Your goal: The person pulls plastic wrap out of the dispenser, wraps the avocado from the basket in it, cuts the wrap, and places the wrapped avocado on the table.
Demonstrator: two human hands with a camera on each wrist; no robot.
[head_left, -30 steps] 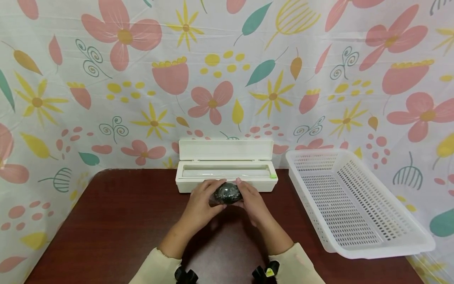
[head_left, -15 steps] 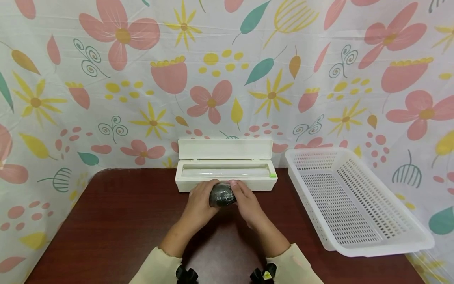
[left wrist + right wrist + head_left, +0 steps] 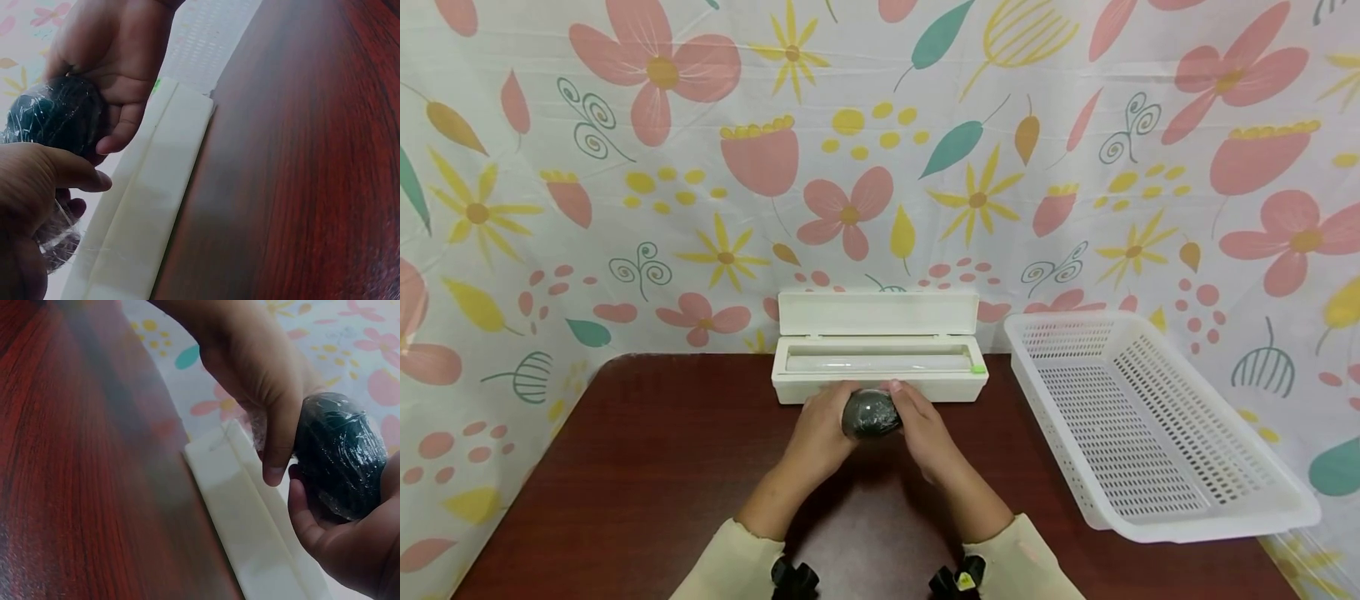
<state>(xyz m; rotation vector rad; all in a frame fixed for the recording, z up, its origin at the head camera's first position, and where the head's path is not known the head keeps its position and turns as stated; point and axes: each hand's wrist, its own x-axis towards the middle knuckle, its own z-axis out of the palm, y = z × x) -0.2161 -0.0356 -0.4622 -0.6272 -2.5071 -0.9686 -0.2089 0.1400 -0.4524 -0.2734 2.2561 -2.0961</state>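
Observation:
A dark, rounded object [image 3: 870,413] wrapped in shiny clear cling film is held above the table, in front of an open white box. My left hand [image 3: 822,433] grips its left side, and the left thumb shows beneath it in the left wrist view. On the other side my right hand [image 3: 928,433] holds it, with its fingers curled round it in the right wrist view [image 3: 356,550]. Wrinkled loose film [image 3: 59,234] hangs by the left hand. Inside the white box [image 3: 790,390] lies a roll of cling film [image 3: 880,363]. The object's kind is hidden by the wrap.
The box's lid [image 3: 880,313] stands raised against the flowered cloth [image 3: 850,125]. To the right, a white perforated plastic basket [image 3: 1093,492] rests on the dark reddish wooden table [image 3: 647,467]. A small green piece [image 3: 977,369] sits at the box's right end.
The wrapped object has turned and shifted slightly left between my hands. My right hand has moved left with it. Over the last half second almost nothing differs.

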